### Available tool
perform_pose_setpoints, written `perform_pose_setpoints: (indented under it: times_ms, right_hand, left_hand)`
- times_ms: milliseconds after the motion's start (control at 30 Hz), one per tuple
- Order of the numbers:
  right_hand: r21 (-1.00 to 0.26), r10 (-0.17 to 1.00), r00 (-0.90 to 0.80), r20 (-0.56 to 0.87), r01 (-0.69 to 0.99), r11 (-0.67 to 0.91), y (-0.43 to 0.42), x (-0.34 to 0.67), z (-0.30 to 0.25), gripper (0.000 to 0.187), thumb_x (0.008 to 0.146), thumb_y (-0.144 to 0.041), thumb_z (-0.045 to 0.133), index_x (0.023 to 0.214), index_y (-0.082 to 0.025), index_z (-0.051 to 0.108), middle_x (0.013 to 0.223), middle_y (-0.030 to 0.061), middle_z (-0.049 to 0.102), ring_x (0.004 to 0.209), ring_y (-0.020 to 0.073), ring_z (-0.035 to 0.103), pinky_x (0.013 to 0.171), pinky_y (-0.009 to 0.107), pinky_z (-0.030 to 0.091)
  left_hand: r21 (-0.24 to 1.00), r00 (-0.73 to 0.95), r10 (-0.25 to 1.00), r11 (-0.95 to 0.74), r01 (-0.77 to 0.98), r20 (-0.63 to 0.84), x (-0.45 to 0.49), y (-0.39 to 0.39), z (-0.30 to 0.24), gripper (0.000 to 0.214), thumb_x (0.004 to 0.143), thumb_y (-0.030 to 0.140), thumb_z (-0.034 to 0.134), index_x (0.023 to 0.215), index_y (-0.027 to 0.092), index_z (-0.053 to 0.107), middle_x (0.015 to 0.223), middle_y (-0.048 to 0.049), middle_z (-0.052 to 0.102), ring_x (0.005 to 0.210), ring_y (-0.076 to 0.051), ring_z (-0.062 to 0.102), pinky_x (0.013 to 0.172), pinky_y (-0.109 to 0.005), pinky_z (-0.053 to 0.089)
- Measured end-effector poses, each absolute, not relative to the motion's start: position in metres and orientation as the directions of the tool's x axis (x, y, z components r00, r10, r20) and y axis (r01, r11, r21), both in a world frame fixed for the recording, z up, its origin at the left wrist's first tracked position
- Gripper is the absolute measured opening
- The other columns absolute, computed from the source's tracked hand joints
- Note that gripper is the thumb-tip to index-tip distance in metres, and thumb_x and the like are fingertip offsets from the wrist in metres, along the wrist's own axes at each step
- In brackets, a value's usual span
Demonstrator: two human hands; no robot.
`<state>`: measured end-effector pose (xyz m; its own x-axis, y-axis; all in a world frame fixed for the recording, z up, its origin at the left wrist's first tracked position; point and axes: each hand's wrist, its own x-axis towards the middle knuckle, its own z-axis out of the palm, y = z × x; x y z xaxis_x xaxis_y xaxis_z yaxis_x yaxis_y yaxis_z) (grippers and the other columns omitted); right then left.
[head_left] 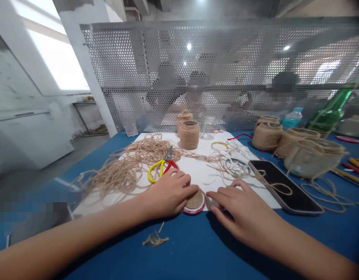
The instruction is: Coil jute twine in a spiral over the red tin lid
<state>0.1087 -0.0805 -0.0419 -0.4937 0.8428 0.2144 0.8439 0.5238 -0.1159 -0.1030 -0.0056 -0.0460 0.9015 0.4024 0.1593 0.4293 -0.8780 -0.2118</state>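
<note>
A small round disc point(194, 201), tan like coiled twine with a red and white rim, lies at the near edge of the white paper. My left hand point(173, 191) is bent over its left side, with the fingers curled and the index fingertip on its top. Just right of the disc, my right hand point(236, 200) is close to the rim, thumb and index finger apart. A thin strand seems to run near the right index fingertip; I cannot tell if it is touched. Scissors point(164, 165) with yellow and red handles rest beyond my left hand, on loose twine point(121, 171).
Twine-wrapped jars point(189, 135) stand at the back, beside a clear jar point(209, 127). On the right are a phone point(284, 186), more wrapped jars point(267, 136) and a green bottle point(328, 111). A twine scrap point(155, 238) lies in front. A perforated metal screen point(232, 70) borders the table.
</note>
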Motion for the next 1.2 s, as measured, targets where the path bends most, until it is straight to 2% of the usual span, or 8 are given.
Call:
perform_pose_setpoints:
  times_ms: [167,467,667,867,1033,1200]
  right_hand:
    - [-0.122,0.827,-0.509,0.239,0.829,0.546,-0.0812,0.1075,-0.0427,0.023,0.090,-0.020,0.039,0.092,-0.022,0.062,0.078,0.0020,0.062,0.077,0.0174,0.056,0.081,0.039,0.028]
    - [-0.121,0.818,-0.528,0.228,0.818,0.562,-0.0826,0.1054,-0.0427,0.023,0.090,-0.021,0.039,0.096,-0.021,0.061,0.080,0.0020,0.062,0.080,0.0175,0.056,0.090,0.043,0.025]
    - [-0.125,0.818,-0.531,0.220,0.817,0.563,-0.0818,0.1038,-0.0439,0.020,0.089,-0.021,0.039,0.090,-0.020,0.060,0.080,0.0024,0.062,0.079,0.0174,0.057,0.091,0.045,0.025]
    - [-0.126,0.817,-0.537,0.213,0.814,0.567,-0.0835,0.1037,-0.0460,0.019,0.089,-0.023,0.040,0.093,-0.021,0.058,0.081,0.0021,0.062,0.080,0.0180,0.056,0.093,0.047,0.025]
    - [-0.067,0.783,-0.588,0.203,0.789,0.611,-0.0854,0.1037,-0.0455,0.024,0.089,-0.026,0.041,0.107,-0.019,0.056,0.087,0.0041,0.063,0.081,0.0185,0.056,0.099,0.053,0.017]
    - [0.017,0.750,-0.629,0.205,0.768,0.640,-0.0832,0.1024,-0.0484,0.030,0.090,-0.025,0.040,0.113,-0.015,0.054,0.091,0.0063,0.063,0.084,0.0189,0.056,0.100,0.049,0.022]
  left_hand:
    - [-0.216,0.902,0.395,-0.879,0.426,0.172,-0.1029,-0.0069,-0.0462,0.028,0.087,0.021,0.043,0.112,0.023,0.055,0.090,-0.0059,0.053,0.082,-0.022,0.046,0.077,-0.037,0.034]
    - [-0.251,0.908,0.383,-0.874,0.416,0.170,-0.1030,-0.0075,-0.0454,0.026,0.087,0.022,0.043,0.110,0.022,0.054,0.090,-0.0061,0.054,0.082,-0.023,0.047,0.078,-0.037,0.033]
    - [-0.294,0.919,0.365,-0.871,0.395,0.152,-0.1010,-0.0116,-0.0439,0.027,0.087,0.022,0.045,0.113,0.021,0.050,0.090,-0.0068,0.055,0.082,-0.023,0.049,0.080,-0.038,0.034]
    - [-0.291,0.921,0.358,-0.875,0.388,0.152,-0.1001,-0.0119,-0.0446,0.027,0.088,0.022,0.042,0.113,0.021,0.051,0.089,-0.0065,0.054,0.081,-0.023,0.048,0.078,-0.038,0.035]
    - [-0.292,0.927,0.337,-0.881,0.372,0.164,-0.1002,-0.0111,-0.0462,0.022,0.087,0.020,0.043,0.108,0.019,0.052,0.088,-0.0070,0.054,0.079,-0.022,0.047,0.080,-0.038,0.036]
    - [-0.292,0.923,0.349,-0.876,0.383,0.163,-0.0991,-0.0114,-0.0456,0.024,0.087,0.020,0.042,0.109,0.020,0.052,0.087,-0.0072,0.053,0.079,-0.022,0.046,0.080,-0.037,0.036]
